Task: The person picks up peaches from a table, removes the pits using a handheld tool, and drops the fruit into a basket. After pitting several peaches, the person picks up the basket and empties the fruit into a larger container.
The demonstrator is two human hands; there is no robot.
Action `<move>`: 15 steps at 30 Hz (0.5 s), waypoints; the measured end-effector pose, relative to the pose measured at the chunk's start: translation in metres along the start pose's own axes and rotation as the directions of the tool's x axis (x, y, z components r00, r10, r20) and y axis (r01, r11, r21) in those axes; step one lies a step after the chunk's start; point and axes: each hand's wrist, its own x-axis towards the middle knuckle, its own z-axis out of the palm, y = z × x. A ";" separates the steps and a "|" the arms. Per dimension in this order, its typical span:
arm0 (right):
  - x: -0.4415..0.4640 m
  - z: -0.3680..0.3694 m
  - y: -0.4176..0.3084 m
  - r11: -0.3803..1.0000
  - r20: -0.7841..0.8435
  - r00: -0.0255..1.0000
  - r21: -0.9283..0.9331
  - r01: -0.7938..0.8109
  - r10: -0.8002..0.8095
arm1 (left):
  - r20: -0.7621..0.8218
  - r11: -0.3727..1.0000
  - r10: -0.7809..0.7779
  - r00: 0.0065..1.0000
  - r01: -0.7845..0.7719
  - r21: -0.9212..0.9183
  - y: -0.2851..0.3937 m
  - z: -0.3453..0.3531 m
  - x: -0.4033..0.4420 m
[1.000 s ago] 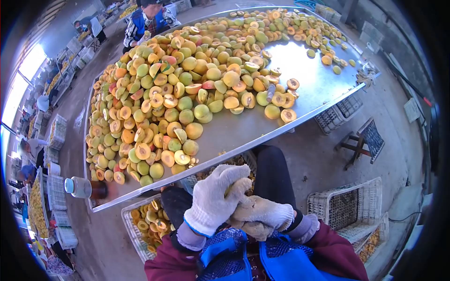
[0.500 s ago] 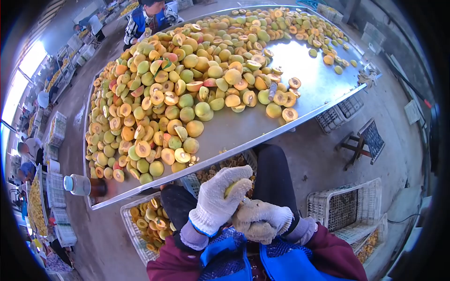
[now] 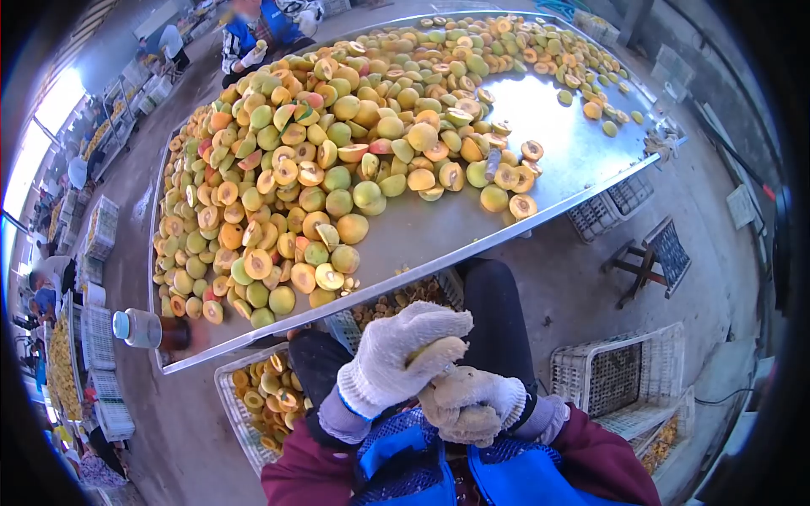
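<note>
My left hand (image 3: 409,352), in a white knit glove, is closed around a fruit piece that is mostly hidden, with a little yellow between thumb and fingers. Against it, just right and lower, my right hand (image 3: 472,405) is curled in a dirtier glove; what it grips is hidden. Both are above my lap, in front of the metal table (image 3: 422,232). A large pile of halved yellow-green fruit (image 3: 278,177) covers much of that table. Below its edge, between my knees, a crate (image 3: 342,329) holds small brownish pieces.
A crate of fruit halves (image 3: 232,405) stands left of my legs. A jar (image 3: 139,329) sits at the table's left corner. To the right are a folding stool (image 3: 662,257) and a white crate (image 3: 574,375). A co-worker (image 3: 261,29) is across the table.
My left hand has turned and its fingers now point more to the right, over my right hand. The co-worker has leaned, with a gloved hand raised holding a fruit piece.
</note>
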 end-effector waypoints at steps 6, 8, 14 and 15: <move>0.001 0.008 -0.004 0.999 0.001 1.000 -0.029 -0.025 0.025 | 0.009 0.765 0.546 0.838 -0.503 0.401 -0.017 -0.003 0.005; 0.001 0.008 -0.002 0.995 0.020 0.995 0.035 -0.097 0.097 | -0.068 0.901 0.410 0.910 -0.392 0.183 -0.018 0.006 -0.004; 0.005 0.005 0.005 0.992 0.023 0.999 0.120 0.025 -0.028 | -0.061 0.995 0.055 0.997 -0.050 0.090 -0.008 0.003 -0.007; 0.006 0.005 0.004 0.995 0.059 0.998 0.100 0.003 -0.008 | -0.061 0.995 0.055 0.997 -0.049 0.092 -0.010 0.001 -0.007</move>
